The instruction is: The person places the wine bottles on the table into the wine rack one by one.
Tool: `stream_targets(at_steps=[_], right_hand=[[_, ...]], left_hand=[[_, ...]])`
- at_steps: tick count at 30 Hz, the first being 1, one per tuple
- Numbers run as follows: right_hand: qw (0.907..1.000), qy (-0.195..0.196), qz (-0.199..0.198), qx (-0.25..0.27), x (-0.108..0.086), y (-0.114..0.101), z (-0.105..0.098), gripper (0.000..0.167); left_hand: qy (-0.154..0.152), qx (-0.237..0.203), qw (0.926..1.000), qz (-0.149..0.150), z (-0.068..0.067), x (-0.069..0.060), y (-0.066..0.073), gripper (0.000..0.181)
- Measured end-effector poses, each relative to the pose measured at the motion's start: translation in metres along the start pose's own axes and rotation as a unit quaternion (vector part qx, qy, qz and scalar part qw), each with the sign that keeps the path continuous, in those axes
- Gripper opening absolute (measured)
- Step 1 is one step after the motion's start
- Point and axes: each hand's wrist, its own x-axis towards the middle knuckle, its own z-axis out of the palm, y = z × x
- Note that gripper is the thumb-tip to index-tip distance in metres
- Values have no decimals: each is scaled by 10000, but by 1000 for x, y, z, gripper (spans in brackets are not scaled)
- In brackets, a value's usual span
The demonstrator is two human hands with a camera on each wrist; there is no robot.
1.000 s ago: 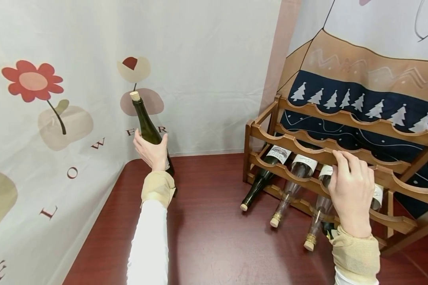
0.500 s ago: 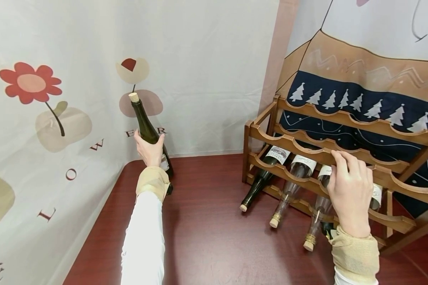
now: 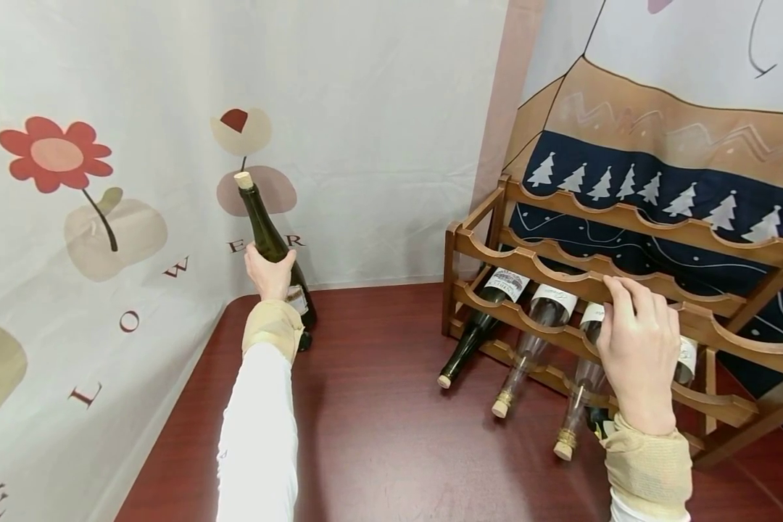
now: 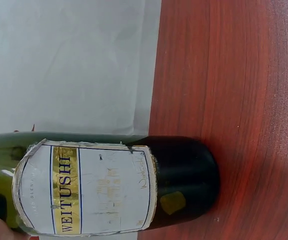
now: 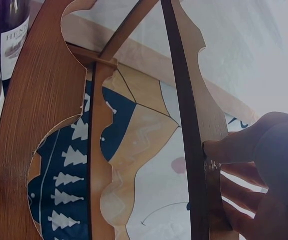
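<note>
My left hand grips a dark green wine bottle around its shoulder, thumb on one side and fingers on the other. The bottle has a cork in its mouth and stands at the back left of the table. A worn white label with a gold band covers its lower body in the left wrist view; whether its base touches the tabletop I cannot tell. With bent fingers, my right hand holds the upper front rail of a wooden wine rack. In the right wrist view, thumb and fingers pinch that rail.
Several corked bottles lie in the rack's lower tier, among them a dark one and a clear one, necks jutting forward over the red-brown table. A white printed cloth hangs behind and along the left.
My left hand and sleeve have shifted slightly left and around the bottle, exposing more of its label. The bottle barely moves. My right hand keeps its place on the rack.
</note>
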Motion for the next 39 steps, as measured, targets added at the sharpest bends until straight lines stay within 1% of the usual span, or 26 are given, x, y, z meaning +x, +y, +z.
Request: stream_targets(at_steps=[4, 10, 15, 21, 26, 32, 35, 39], right_hand=[[10000, 29, 3, 10, 0, 0, 0, 26], [10000, 23, -2, 6, 0, -1, 0, 26], [9998, 167, 24, 87, 1, -2, 0, 26], [10000, 45, 1, 39, 0, 0, 0, 26], [10000, -26, 1, 0, 0, 0, 0, 26], [10000, 36, 12, 25, 1, 0, 0, 26], [10000, -25, -7, -16, 0, 0, -1, 26], [10000, 36, 5, 1, 0, 0, 1, 27]], left_hand=[[-50, 10, 10000, 75, 0, 1, -2, 61], [-17, -83, 10000, 38, 1, 1, -5, 57], [6, -151, 9999, 74, 2, -2, -4, 56], [1, -182, 9998, 91, 2, -5, -6, 56], [-15, -222, 9996, 192, 1, -8, -6, 55], [61, -298, 9989, 347, 0, -12, -8, 55], [89, -300, 9988, 379, -1, -15, -9, 56], [118, -364, 9985, 398, -3, -19, -9, 57]])
